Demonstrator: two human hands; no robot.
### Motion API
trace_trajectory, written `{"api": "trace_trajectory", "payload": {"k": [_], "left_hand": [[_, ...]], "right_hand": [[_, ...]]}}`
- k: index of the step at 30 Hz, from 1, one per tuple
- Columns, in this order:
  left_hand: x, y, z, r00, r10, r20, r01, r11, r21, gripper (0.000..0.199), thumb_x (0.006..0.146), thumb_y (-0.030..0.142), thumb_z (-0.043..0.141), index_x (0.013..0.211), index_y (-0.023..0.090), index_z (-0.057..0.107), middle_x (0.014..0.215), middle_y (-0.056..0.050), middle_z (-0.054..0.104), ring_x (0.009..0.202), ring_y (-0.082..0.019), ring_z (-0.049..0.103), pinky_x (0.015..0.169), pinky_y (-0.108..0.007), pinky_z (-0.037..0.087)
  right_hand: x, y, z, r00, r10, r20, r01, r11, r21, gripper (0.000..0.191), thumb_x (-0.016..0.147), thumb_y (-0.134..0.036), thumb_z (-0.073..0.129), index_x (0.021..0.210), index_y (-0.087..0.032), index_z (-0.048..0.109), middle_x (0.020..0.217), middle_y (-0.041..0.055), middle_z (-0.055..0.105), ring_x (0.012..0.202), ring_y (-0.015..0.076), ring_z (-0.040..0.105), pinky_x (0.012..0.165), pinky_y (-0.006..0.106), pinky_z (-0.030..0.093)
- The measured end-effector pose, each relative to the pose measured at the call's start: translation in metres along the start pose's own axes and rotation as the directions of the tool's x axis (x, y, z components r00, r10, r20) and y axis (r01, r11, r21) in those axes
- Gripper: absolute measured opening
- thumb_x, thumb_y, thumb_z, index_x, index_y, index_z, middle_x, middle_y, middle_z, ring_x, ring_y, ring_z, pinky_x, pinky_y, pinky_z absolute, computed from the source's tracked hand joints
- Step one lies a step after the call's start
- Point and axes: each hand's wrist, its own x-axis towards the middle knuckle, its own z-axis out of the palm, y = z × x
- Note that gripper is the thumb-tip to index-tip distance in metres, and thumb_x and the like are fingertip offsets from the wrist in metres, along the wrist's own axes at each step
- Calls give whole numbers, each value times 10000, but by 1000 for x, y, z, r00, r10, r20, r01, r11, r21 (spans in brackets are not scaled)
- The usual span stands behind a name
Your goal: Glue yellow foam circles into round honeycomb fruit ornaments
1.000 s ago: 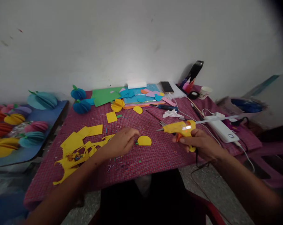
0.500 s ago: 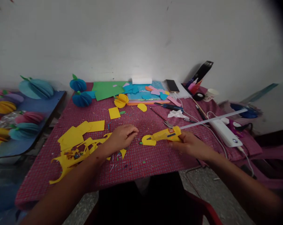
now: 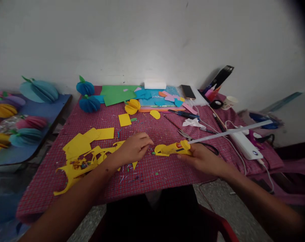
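My right hand [image 3: 201, 158] is wrapped round a yellow glue gun [image 3: 176, 148], from whose back a long pale glue stick [image 3: 230, 132] sticks out to the right. The gun's nozzle lies over a small rounded yellow paper piece [image 3: 162, 154] with a bit of green at its left end. Just left of that piece, my left hand [image 3: 136, 147] has its fingers pressed together; whatever they hold, if anything, is too small to name. Under and beside my left forearm spread yellow paper scraps [image 3: 75, 171] and yellow sheets [image 3: 79, 144].
A checked red cloth [image 3: 147, 181] covers the table. At the back are blue paper pumpkins [image 3: 90, 104], green sheets [image 3: 119, 95] and a phone [image 3: 188, 91]. Scissors [image 3: 185, 134], cables and a white power bank [image 3: 245, 144] lie right. More paper pumpkins stand on a blue table [image 3: 63, 101].
The glue gun's nozzle has moved left and further over the small yellow piece. My left hand has shifted slightly right, and the whole view has shifted a little.
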Motion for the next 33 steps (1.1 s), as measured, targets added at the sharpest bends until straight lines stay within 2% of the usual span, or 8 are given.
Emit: {"api": "trace_trajectory", "payload": {"k": [4, 22, 27, 33], "left_hand": [[-1, -1, 3, 999, 18, 50, -18, 1000, 12, 241, 979, 149, 474, 1059, 198, 696, 966, -61, 664, 928, -190, 626, 839, -333, 511], [-1, -3, 3, 997, 30, 70, -34, 998, 53, 198, 1002, 167, 493, 1017, 192, 689, 924, -45, 661, 883, -184, 617, 784, -317, 485], [0, -2, 3, 997, 33, 64, -36, 998, 49, 188, 995, 163, 507, 1015, 186, 693, 924, -46, 665, 882, -185, 619, 790, -318, 481], [0, -1, 2, 997, 29, 73, -32, 998, 44, 187, 1001, 167, 506, 999, 189, 692, 912, -41, 656, 878, -181, 611, 790, -310, 472]], "right_hand": [[1, -2, 0, 1000, -25, -19, 25, 1000, 4, 218, 944, -381, 598, 1041, -257, 749, 949, 38, 773, 817, 249, 701, 746, 345, 565], [7, -4, 2, 999, -28, 21, 28, 999, 29, 206, 965, -348, 559, 985, -212, 712, 946, 41, 759, 800, 224, 700, 754, 350, 549], [9, -3, 4, 999, -26, 26, 24, 997, 67, 246, 964, -360, 558, 1055, -213, 733, 1025, 56, 772, 907, 252, 720, 854, 385, 563], [12, 2, 5, 1000, -30, 11, 28, 994, 107, 281, 969, -370, 567, 1149, -248, 745, 1002, 50, 783, 931, 273, 719, 852, 397, 582]]}}
